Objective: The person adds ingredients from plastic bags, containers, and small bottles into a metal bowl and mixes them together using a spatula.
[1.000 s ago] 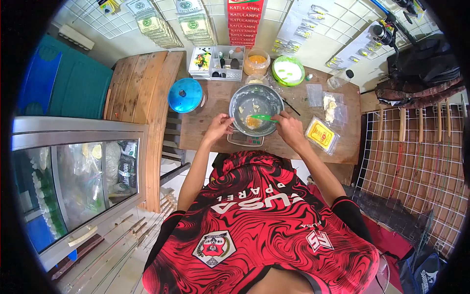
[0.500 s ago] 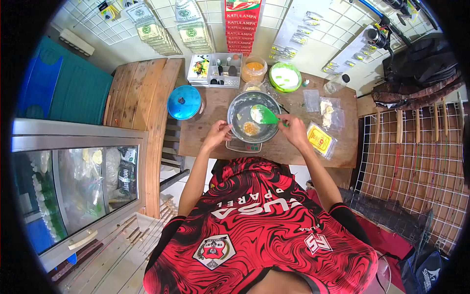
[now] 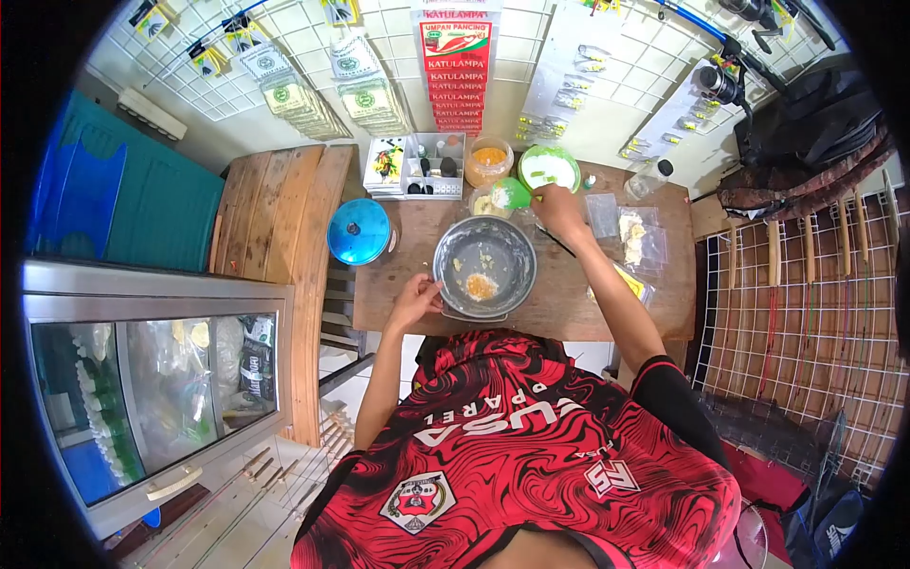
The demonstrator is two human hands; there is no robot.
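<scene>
A grey bowl (image 3: 519, 254) stands in front of me, with orange powder (image 3: 482, 286) and a few pale crumbs on its bottom. My left hand (image 3: 417, 302) is closed at the bowl's left rim, thumb and fingers pinching the edge. In my right hand (image 3: 559, 211) is a green spoon (image 3: 512, 194), held beyond the bowl. The spoon's head is over a small tub (image 3: 490, 202) of pale lumpy stuff and partly covers it. Just behind that hand sits a green-rimmed tub (image 3: 550, 169) of white powder.
A blue-lidded pot (image 3: 360, 230) stands left of the bowl. At the back are a white organizer box (image 3: 436, 166) and a jar of orange powder (image 3: 489, 163). Plastic bags (image 3: 643, 237), a yellow packet (image 3: 633, 283) and a clear bottle (image 3: 650, 178) lie or stand on the right.
My right hand has lifted the green spoon out of the bowl and carried it away from me, to the small tub. More pale crumbs show in the bowl. My left hand stays at the rim.
</scene>
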